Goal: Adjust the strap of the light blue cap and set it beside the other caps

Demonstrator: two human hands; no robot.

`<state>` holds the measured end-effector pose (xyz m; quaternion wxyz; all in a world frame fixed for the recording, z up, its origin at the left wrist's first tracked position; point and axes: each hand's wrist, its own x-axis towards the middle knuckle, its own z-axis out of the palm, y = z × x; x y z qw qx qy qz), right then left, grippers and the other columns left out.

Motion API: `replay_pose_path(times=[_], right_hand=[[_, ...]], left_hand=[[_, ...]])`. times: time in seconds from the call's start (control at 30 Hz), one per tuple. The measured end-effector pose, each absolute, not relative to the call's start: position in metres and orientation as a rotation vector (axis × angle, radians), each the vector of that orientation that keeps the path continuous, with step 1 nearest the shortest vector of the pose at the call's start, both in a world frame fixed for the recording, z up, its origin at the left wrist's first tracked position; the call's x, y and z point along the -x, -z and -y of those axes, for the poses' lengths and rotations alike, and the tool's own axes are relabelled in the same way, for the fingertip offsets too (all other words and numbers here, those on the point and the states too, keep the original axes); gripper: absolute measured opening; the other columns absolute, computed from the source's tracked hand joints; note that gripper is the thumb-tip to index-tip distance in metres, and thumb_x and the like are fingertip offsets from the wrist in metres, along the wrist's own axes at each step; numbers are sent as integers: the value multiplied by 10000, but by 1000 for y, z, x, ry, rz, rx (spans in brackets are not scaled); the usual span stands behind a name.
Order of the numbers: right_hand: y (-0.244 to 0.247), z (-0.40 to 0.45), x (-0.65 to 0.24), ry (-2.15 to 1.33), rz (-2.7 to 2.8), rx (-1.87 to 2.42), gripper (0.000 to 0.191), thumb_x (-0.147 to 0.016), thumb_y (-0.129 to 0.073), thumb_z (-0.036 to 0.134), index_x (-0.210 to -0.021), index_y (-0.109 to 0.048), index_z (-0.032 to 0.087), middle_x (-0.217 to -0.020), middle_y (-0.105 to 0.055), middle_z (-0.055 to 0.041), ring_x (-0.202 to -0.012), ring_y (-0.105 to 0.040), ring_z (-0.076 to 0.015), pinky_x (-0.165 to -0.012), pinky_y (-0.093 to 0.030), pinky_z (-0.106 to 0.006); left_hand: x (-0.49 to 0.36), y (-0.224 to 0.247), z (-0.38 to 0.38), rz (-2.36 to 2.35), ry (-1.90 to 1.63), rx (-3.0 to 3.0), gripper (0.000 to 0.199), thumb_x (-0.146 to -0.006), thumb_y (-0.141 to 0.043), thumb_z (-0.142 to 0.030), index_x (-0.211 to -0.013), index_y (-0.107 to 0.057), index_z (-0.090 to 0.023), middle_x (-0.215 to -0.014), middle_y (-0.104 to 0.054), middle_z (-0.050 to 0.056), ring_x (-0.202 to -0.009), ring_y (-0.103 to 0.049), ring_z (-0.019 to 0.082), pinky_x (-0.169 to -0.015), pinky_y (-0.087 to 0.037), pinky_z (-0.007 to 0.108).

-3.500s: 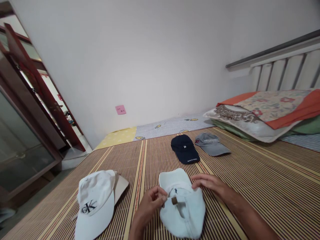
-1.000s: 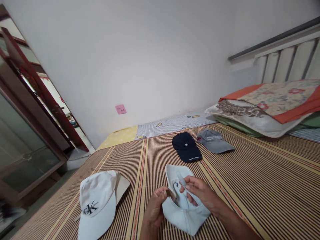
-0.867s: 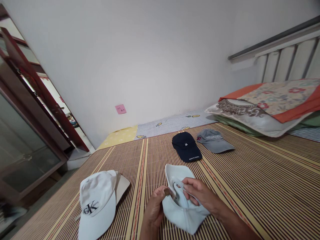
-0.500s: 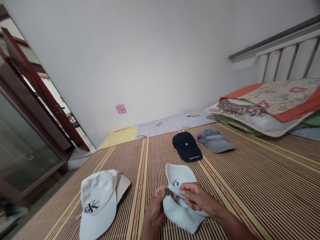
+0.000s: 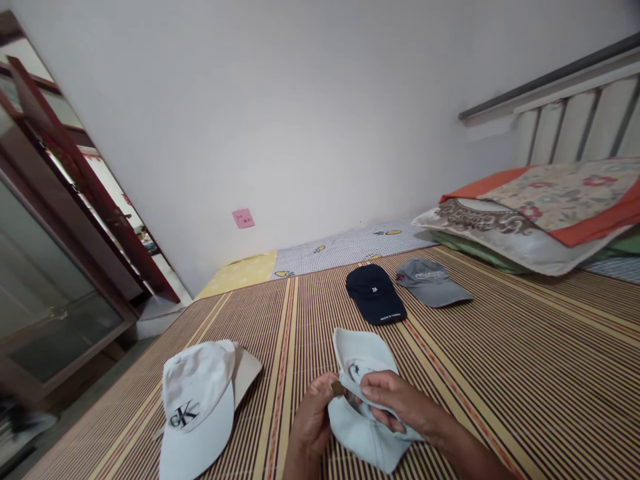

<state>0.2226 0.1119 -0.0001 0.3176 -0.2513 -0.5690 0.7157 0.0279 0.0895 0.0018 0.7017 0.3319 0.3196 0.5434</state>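
Note:
A pale blue baseball cap (image 5: 369,441) lies between my hands, its brim pointing away and the rear strap and opening toward me. My left hand (image 5: 313,412) is closed, thumb and fingers pinching the small brass-coloured buckle (image 5: 338,389) at the left end of the strap. With thumb and fingertips, my right hand (image 5: 395,400) grips the cap's strap (image 5: 354,387) from the right; some of its fingers reach into the opening. Part of the strap is hidden behind the right fingers. A small dark logo shows through the opening.
To the left sits a white cap (image 5: 197,407) with black letters. Farther off lie a navy cap (image 5: 374,293) and a grey cap (image 5: 431,283). Everything rests on a striped bamboo mat (image 5: 280,347). Pillows (image 5: 540,220) are stacked at the right by a radiator (image 5: 575,120).
The buckle in my left fingers has tilted outward and shows more of its face. My right hand still grips the strap, which bows slightly more. The other caps stay put.

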Motion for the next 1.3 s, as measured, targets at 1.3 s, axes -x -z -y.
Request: replay_pose_path(times=[1.3], right_hand=[[-16, -108, -232, -1483, 1834, 831, 338, -872, -666, 483, -732, -622, 178, -508, -471, 59, -469, -382, -90, -488, -264, -226]], left_hand=[[-24, 0, -89, -759, -1135, -877, 457, -627, -932, -483, -636, -640, -132, -569, -530, -30, -514, -392, 68, -519, -297, 217]])
